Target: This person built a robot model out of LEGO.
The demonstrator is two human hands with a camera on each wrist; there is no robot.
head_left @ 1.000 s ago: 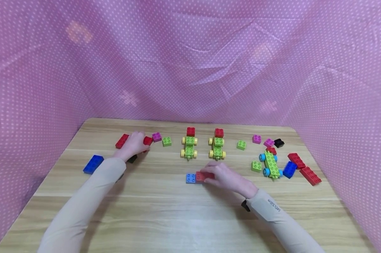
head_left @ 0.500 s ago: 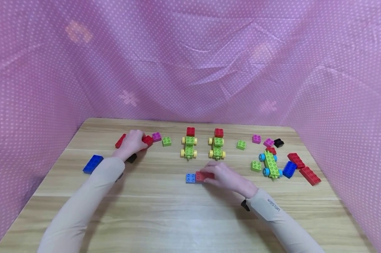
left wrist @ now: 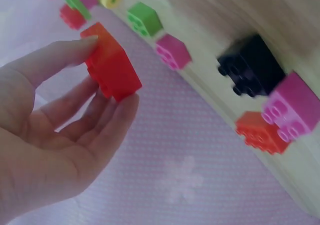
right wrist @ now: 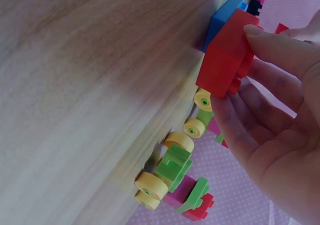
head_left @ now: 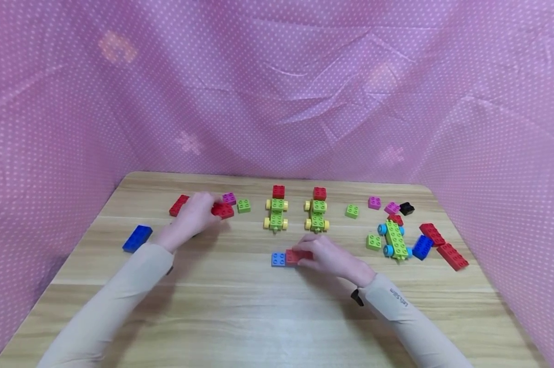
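Both hands point(head_left: 332, 255) pinching red bricks point(head_left: 223, 210)

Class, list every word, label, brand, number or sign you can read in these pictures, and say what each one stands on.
Small dark print on the right sleeve, near the wrist: too small and blurred to read.
No readable text on the bricks, such as the red brick in the left hand or the one in the right hand, nor on the table or the pink dotted cloth.
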